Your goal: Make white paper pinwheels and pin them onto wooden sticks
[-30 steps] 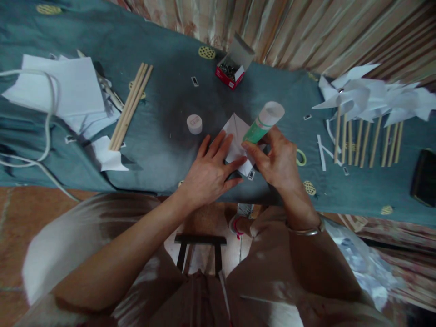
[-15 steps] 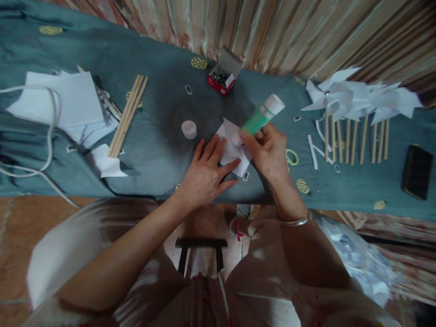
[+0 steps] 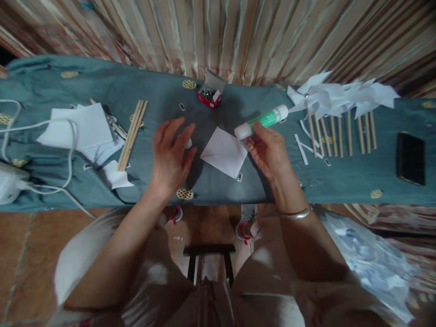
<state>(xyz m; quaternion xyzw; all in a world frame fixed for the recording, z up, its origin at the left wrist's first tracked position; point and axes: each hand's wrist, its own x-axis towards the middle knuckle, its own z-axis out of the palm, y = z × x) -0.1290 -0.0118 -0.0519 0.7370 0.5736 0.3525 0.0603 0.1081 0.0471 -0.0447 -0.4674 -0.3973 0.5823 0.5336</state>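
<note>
My right hand (image 3: 267, 147) grips a green and white glue stick (image 3: 265, 119), which is tilted with its white end pointing down to the left. Below that end, a square of white paper (image 3: 225, 153) with creases lies flat on the cloth, untouched by either hand. My left hand (image 3: 172, 154) hovers to the left of the paper, fingers apart and curved over the white glue stick cap (image 3: 189, 143). Most of the cap is hidden behind the fingers, and contact with it is not clear.
A red box of metal pins (image 3: 209, 97) stands open at the back. Wooden sticks (image 3: 132, 135) and stacked white paper (image 3: 80, 127) lie left, near a white cable (image 3: 70, 159). Several paper pinwheels (image 3: 340, 100), paper strips (image 3: 301, 149) and a black phone (image 3: 411, 158) are on the right.
My left hand has left the paper and moved left to the cap. My right hand has raised the glue stick off the paper. The view has shifted slightly.
</note>
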